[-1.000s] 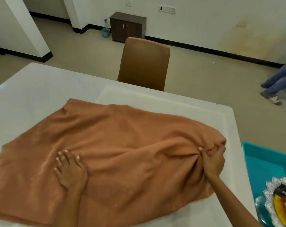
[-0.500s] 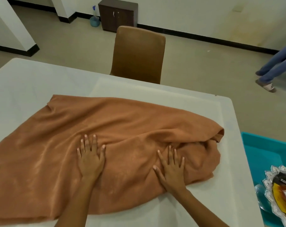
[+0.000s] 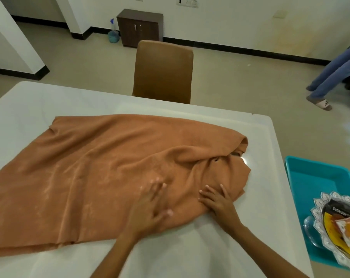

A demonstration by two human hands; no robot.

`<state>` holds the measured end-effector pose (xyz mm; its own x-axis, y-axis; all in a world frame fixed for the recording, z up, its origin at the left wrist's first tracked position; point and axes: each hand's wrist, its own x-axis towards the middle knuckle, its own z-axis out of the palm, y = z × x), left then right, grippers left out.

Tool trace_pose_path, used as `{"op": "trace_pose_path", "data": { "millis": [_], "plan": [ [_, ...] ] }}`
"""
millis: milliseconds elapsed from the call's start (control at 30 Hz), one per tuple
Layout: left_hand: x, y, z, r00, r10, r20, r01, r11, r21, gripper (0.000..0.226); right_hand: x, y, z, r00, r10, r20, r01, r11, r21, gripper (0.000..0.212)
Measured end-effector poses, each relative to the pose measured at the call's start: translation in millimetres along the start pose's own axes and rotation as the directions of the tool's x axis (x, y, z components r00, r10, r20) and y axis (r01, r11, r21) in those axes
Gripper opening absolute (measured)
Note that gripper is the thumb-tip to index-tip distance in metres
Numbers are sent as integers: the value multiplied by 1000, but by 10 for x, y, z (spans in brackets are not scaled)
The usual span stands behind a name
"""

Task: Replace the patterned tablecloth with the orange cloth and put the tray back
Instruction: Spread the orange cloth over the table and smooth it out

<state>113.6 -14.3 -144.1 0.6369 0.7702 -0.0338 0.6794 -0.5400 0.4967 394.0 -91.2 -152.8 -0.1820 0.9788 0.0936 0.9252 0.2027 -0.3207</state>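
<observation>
The orange cloth (image 3: 94, 169) lies spread across the white table (image 3: 270, 197), smooth on the left and bunched into folds at its right end. My left hand (image 3: 152, 205) presses flat on the cloth near its front edge, fingers spread and slightly blurred. Just to the right, my right hand (image 3: 218, 203) also lies flat on the cloth by its crumpled right corner. A glass tray (image 3: 318, 227) with snack packets sits at the far right, inside a teal plastic bin (image 3: 310, 173). No patterned tablecloth is in view.
A brown chair (image 3: 163, 71) stands against the table's far edge. Behind it are a dark small cabinet (image 3: 140, 27) and a spray bottle (image 3: 113, 35) on the floor. Another person's legs (image 3: 330, 77) stand at the far right.
My right hand let go of the bunched right corner and came flat onto the cloth. My left hand slid right across the cloth, and both hands now lie close together.
</observation>
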Motion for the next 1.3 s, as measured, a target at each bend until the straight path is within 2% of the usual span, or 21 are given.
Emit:
{"op": "trace_pose_path", "data": {
  "millis": [33,100,167,267,333,367,433,467,533,600,667,767,833,900,933,1000,1067,1100,1167,1200,1300],
  "plan": [
    [-15,174,81,998,58,35,-58,998,-3,87,83,-18,-91,999,23,-29,-22,999,36,29],
    [2,380,224,996,89,23,-90,996,1,91,301,-102,-381,993,110,30,-113,986,125,26],
    [57,474,235,995,67,-80,-73,995,-70,75,546,-161,-688,976,144,163,-164,980,115,26],
    [137,522,29,967,-31,-253,-40,962,-269,46,804,-194,-1016,989,29,148,-16,996,-91,39],
    [158,574,-198,965,-101,-241,-5,914,-405,41,843,-202,-1084,985,-10,174,29,994,-109,60],
    [157,594,-310,969,-108,-222,1,901,-434,38,810,-210,-1097,981,-32,191,54,992,-113,64],
    [159,576,-477,984,-76,-159,-2,899,-439,28,692,-209,-1137,974,-86,210,118,982,-146,56],
    [154,568,-546,991,-57,-122,-1,904,-427,25,637,-148,-1144,982,-96,165,119,983,-139,42],
    [140,575,-662,996,-39,-78,5,915,-403,30,532,-9,-1222,1000,-10,16,12,994,-109,22],
    [121,631,-750,996,-47,-79,12,919,-393,39,488,97,-1346,992,86,-95,-101,981,-168,23],
    [94,714,-803,996,-41,-85,5,924,-383,37,454,106,-1488,970,137,-202,-175,968,-183,22],
    [20,785,-811,985,-89,-150,9,883,-468,21,290,-22,-1618,888,-23,-458,-51,988,-148,23],
    [-53,768,-805,969,-146,-199,8,826,-564,24,97,-79,-1653,867,-78,-492,12,991,-136,36],
    [-129,750,-831,960,-183,-212,7,773,-635,24,-109,-26,-1640,910,61,-409,-94,994,-61,51],
    [-153,744,-844,959,-198,-201,17,753,-658,25,-201,39,-1611,921,141,-362,-160,987,-24,49],
    [-183,746,-876,964,-212,-158,51,737,-674,26,-311,115,-1586,934,202,-296,-228,972,-58,29],
    [-188,732,-896,969,-223,-103,100,740,-665,24,-323,112,-1627,958,270,-93,-283,940,-188,12],
    [-190,720,-902,973,-218,-81,113,749,-653,23,-312,109,-1637,943,323,83,-293,922,-254,13],
    [-190,728,-905,977,-209,-46,130,751,-648,21,-319,112,-1624,825,380,418,-298,921,-250,22],
    [-189,739,-906,977,-209,-37,137,755,-641,19,-320,131,-1610,786,364,500,-316,931,-181,24],
    [-170,799,-903,975,-220,-45,145,770,-622,20,-300,196,-1636,810,320,491,-351,936,-30,27]
  ]
}}
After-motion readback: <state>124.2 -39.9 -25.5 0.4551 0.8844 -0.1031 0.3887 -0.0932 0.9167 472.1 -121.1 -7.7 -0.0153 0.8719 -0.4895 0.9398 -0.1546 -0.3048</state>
